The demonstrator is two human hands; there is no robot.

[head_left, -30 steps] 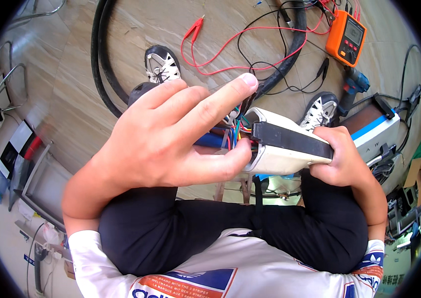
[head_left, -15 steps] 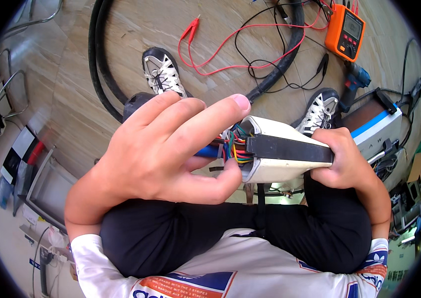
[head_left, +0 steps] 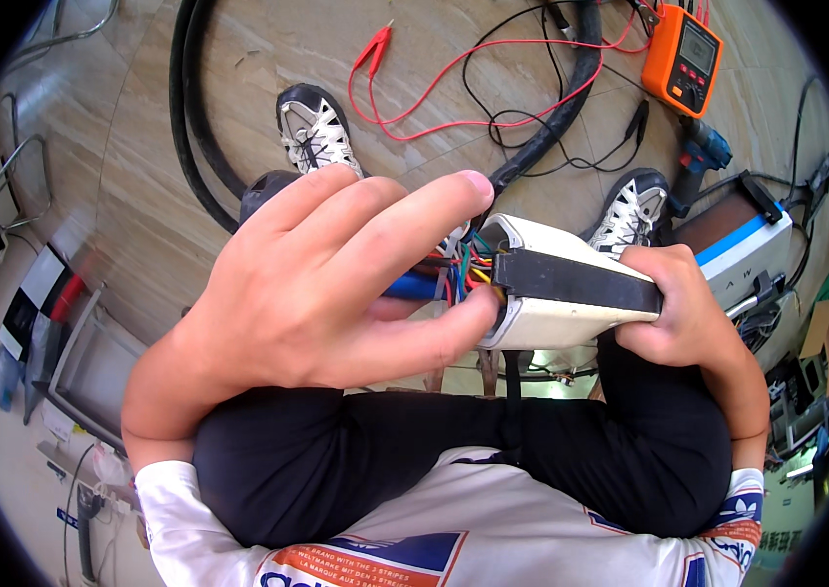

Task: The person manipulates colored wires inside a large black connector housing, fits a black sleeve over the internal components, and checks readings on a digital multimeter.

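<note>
My right hand is wrapped round the narrow end of a white plastic housing with a black strip along its top. Coloured wires come out of the housing's wide open end, toward the left. My left hand is at that end, its thumb pressed against the wires at the opening and its index finger stretched out above them. A blue sleeve or cable runs under this hand, next to a finger curled beneath. The palm side of the left hand is hidden.
Thick black cable loops across the floor past my shoes. Farther off lie a red clip lead, an orange meter and a cordless drill. A white-and-blue box stands right; a metal-framed chair is left.
My left thumb has moved right, further into the housing's opening, over the wires. The housing has tilted slightly, and its open end sits a little higher and farther right.
</note>
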